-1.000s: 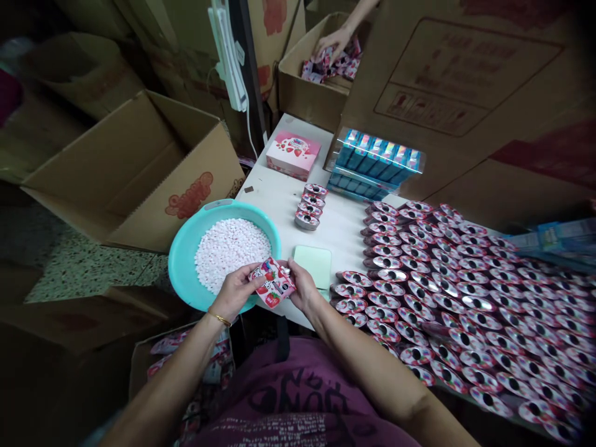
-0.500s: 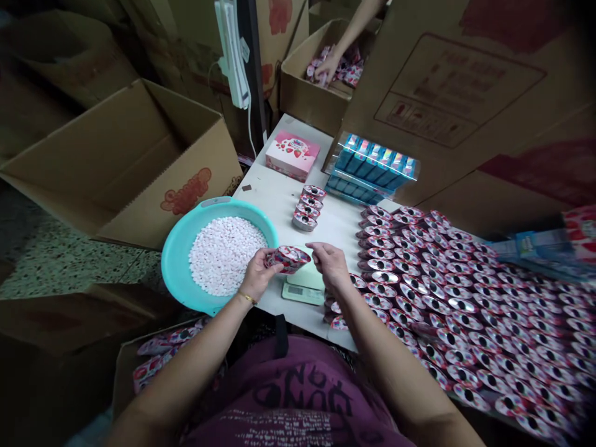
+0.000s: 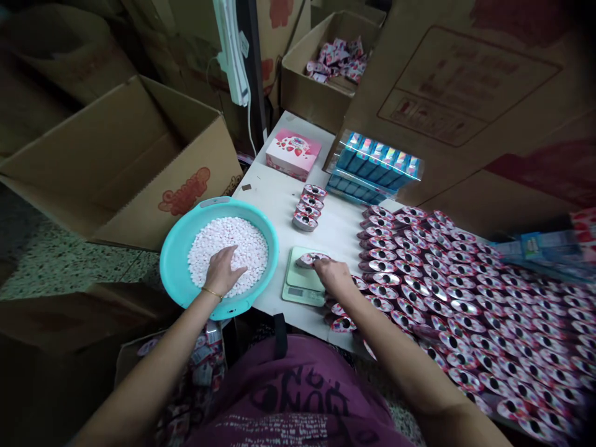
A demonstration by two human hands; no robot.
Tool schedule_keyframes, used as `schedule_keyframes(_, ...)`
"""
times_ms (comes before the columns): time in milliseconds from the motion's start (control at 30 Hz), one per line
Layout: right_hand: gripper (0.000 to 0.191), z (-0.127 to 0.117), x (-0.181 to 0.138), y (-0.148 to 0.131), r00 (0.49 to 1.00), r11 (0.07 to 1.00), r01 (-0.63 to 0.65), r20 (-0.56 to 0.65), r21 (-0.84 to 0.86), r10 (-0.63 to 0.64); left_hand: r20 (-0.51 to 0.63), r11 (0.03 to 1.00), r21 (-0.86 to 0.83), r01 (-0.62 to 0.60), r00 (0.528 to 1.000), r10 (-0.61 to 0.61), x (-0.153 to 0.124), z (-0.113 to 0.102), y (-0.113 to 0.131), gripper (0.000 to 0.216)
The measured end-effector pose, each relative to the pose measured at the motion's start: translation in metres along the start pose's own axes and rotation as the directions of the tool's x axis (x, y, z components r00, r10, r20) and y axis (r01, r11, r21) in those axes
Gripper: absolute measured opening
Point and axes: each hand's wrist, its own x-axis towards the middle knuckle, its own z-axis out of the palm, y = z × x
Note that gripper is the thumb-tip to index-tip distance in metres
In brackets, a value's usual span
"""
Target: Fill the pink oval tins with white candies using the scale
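My left hand (image 3: 223, 271) is over the small white candies (image 3: 235, 239) in a turquoise basin (image 3: 172, 261), fingers spread and thumb apart. Whether its fingertips touch the candies I cannot tell. A small red-and-white oval-topped candy box (image 3: 307, 259) is on the pale green digital scale (image 3: 292, 278). With curled fingers, my right hand (image 3: 334, 275) grips the right end of this box and hides part of it. The scale's display faces me, too small to read.
Several similar boxes (image 3: 305, 221) stand in a short row behind the scale. Dense rows of them (image 3: 459, 307) cover the table's right side. A pink strawberry carton (image 3: 293, 154) and blue packs (image 3: 372, 167) stand behind. Open cardboard boxes (image 3: 205, 180) surround the table (image 3: 272, 217).
My left hand has let go of the candy box and moved left over the basin. The box is now on the scale with my right hand at it. A co-worker's arm has left the back box.
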Motion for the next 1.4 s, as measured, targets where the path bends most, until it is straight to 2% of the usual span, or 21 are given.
schedule_keyframes(100,0.024,0.02,-0.006,0.001,0.999,0.991,-0.039,-0.017,0.125,0.041,0.162,0.897,0.426,-0.12,0.985,0.055,0.002,0.004,-0.024,0.067)
schedule_keyframes(167,0.027,0.026,-0.012,0.01,0.98,0.922,-0.107,-0.115,0.372,0.161,0.229,0.804,0.571,-0.167,0.973,0.039,0.005,0.012,-0.029,0.068)
schedule_keyframes(233,0.034,0.028,-0.022,0.026,0.916,0.706,-0.161,-0.163,0.69,0.367,0.265,0.76,0.619,-0.199,0.964,0.037,0.009,0.021,-0.032,0.061)
schedule_keyframes(300,0.039,0.03,-0.037,0.044,0.835,0.353,-0.154,-0.069,0.923,0.546,0.287,0.789,0.569,-0.231,0.955,0.073,0.014,0.029,-0.033,0.046)
schedule_keyframes(367,0.038,0.031,-0.056,0.058,0.788,0.002,-0.114,0.089,0.993,0.609,0.269,0.884,0.411,-0.22,0.956,0.113,0.019,0.033,-0.035,0.028)
schedule_keyframes(400,0.036,0.033,-0.067,0.063,0.779,-0.134,-0.092,0.155,0.987,0.608,0.234,0.943,0.286,-0.171,0.967,0.104,0.022,0.033,-0.035,0.02)
schedule_keyframes(467,0.033,0.036,-0.086,0.068,0.766,-0.327,-0.057,0.252,0.943,0.592,0.116,0.994,-0.095,0.058,0.992,-0.047,0.026,0.029,-0.032,0.008)
schedule_keyframes(500,0.031,0.038,-0.095,0.068,0.76,-0.399,-0.041,0.288,0.916,0.583,0.08,0.94,-0.289,0.179,0.983,-0.162,0.026,0.024,-0.03,0.007)
schedule_keyframes(567,0.028,0.043,-0.109,0.065,0.76,-0.53,-0.002,0.346,0.848,0.551,0.094,0.775,-0.538,0.331,0.937,-0.335,0.026,0.01,-0.025,0.018)
schedule_keyframes(633,0.024,0.049,-0.117,0.06,0.768,-0.631,0.052,0.373,0.774,0.521,0.164,0.566,-0.731,0.381,0.903,-0.396,0.021,-0.005,-0.02,0.025)
schedule_keyframes(667,0.022,0.051,-0.119,0.056,0.767,-0.661,0.077,0.379,0.746,0.517,0.209,0.417,-0.826,0.379,0.893,-0.398,0.018,-0.011,-0.018,0.025)
schedule_keyframes(733,0.019,0.055,-0.12,0.048,0.752,-0.69,0.098,0.401,0.717,0.523,0.297,0.012,-0.945,0.328,0.869,-0.396,0.011,-0.017,-0.013,0.018)
schedule_keyframes(767,0.019,0.056,-0.119,0.043,0.743,-0.695,0.089,0.417,0.714,0.523,0.321,-0.146,-0.947,0.286,0.858,-0.402,0.008,-0.017,-0.011,0.015)
schedule_keyframes(800,0.02,0.056,-0.118,0.039,0.739,-0.698,0.069,0.433,0.713,0.516,0.328,-0.227,-0.941,0.252,0.844,-0.425,0.005,-0.015,-0.009,0.015)
schedule_keyframes(867,0.024,0.056,-0.114,0.031,0.745,-0.695,0.025,0.45,0.719,0.492,0.309,-0.262,-0.945,0.198,0.807,-0.504,0.001,-0.009,-0.006,0.016)
schedule_keyframes(1000,0.029,0.053,-0.104,0.021,0.781,-0.611,-0.054,0.415,0.79,0.467,0.291,-0.224,-0.955,0.194,0.754,-0.589,-0.002,0.0,-0.004,0.019)
schedule_keyframes(1067,0.029,0.052,-0.099,0.017,0.814,-0.492,-0.092,0.35,0.866,0.463,0.325,-0.247,-0.944,0.218,0.73,-0.601,-0.004,-0.001,-0.003,0.019)
schedule_keyframes(1133,0.031,0.052,-0.093,0.014,0.862,-0.324,-0.131,0.269,0.937,0.43,0.376,-0.292,-0.924,0.246,0.719,-0.585,-0.007,-0.003,-0.003,0.018)
schedule_keyframes(1233,0.034,0.051,-0.082,0.01,0.91,-0.106,-0.159,0.187,0.982,0.371,0.46,-0.366,-0.879,0.305,0.742,-0.488,-0.014,-0.008,-0.001,0.016)
schedule_keyframes(1300,0.035,0.05,-0.077,0.01,0.921,-0.015,-0.157,0.152,0.988,0.359,0.495,-0.393,-0.857,0.333,0.742,-0.451,-0.018,-0.01,0.001,0.014)
schedule_keyframes(1400,0.034,0.046,-0.068,0.011,0.922,0.087,-0.121,0.079,0.989,0.378,0.517,-0.379,-0.85,0.365,0.712,-0.475,-0.024,-0.01,0.005,0.013)
